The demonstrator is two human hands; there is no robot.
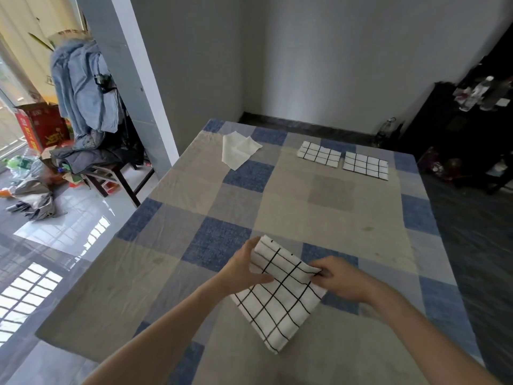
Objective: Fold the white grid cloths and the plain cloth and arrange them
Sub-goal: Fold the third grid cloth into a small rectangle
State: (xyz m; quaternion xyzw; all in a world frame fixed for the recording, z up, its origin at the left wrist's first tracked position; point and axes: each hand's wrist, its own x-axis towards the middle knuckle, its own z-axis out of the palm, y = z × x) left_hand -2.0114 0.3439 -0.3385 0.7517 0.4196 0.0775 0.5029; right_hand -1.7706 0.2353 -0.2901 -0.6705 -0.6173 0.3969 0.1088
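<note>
Grid cloth [277, 295] is held at the desk's [333, 212] near edge, upper half lifted, lower half lying flat. Its left edge is gripped by the left hand [244, 266], thumb on top; the right edge is pinched by the right hand [340, 279]. Both forearms are extended forward. Two folded grid cloths [319, 153] [366, 165] and the plain cloth [238, 150] are seen at the far edge.

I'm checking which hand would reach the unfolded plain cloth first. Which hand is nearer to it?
Left. The left hand holds the grid cloth on the side toward the plain cloth, which lies far ahead and left. The right hand grips the opposite edge, farther away.
</note>
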